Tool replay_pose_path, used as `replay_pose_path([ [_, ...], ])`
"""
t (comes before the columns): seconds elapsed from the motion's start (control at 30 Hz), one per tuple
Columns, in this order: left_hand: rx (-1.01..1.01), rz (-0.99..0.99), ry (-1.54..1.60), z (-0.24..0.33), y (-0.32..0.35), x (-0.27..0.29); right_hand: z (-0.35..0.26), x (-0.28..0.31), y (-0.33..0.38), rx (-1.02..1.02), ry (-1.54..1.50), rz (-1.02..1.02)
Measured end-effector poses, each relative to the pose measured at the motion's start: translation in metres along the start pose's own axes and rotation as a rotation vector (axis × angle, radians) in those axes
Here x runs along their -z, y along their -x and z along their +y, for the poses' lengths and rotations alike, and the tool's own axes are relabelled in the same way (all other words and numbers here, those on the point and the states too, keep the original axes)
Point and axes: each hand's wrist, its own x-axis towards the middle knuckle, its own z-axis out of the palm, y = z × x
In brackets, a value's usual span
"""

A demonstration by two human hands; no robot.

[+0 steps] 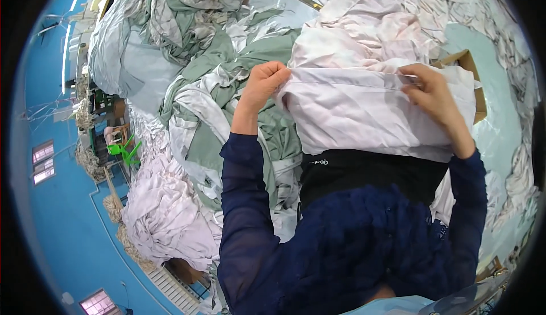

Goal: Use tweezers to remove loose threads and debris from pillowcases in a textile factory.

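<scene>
A pale pinkish-white cloth [352,113] with a stitched hem along its far edge is spread across my lap. My left hand [264,84] pinches the left end of that hem between thumb and fingers. Towards the hem's right part, my right hand [433,96] has its fingers curled on the fabric, the index finger at the far edge and the thumb nearer me. More of the same pale, faintly patterned fabric [358,36] lies bunched just beyond the hem. Part of the right fingertips' grip is hard to make out.
Green and white fabric [250,81] is heaped at my left, with a pale pile [165,212] nearer. A cardboard box [475,81] stands at the right behind the cloth. Farther left are a bright green chair [124,151] and a blue floor [62,218].
</scene>
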Motion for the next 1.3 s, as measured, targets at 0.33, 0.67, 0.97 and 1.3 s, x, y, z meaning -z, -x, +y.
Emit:
replay_pose_path([
  [0.33, -0.038, 0.002, -0.021, 0.008, 0.022, 0.0, -0.011, -0.026, -0.021, -0.132, 0.105, -0.071],
  [0.67, 0.153, -0.173, -0.189, 0.018, 0.032, 0.01, 0.001, 0.023, -0.018, 0.037, 0.089, 0.053],
  [0.97, 0.165, -0.129, -0.209, 0.037, 0.062, 0.04, -0.008, 0.176, 0.059, -0.222, 0.167, 0.262],
  [1.3, 0.065, -0.309, -0.515, 0.058, 0.02, 0.024, -0.005, 0.242, 0.104, -0.4, 0.422, 0.353],
])
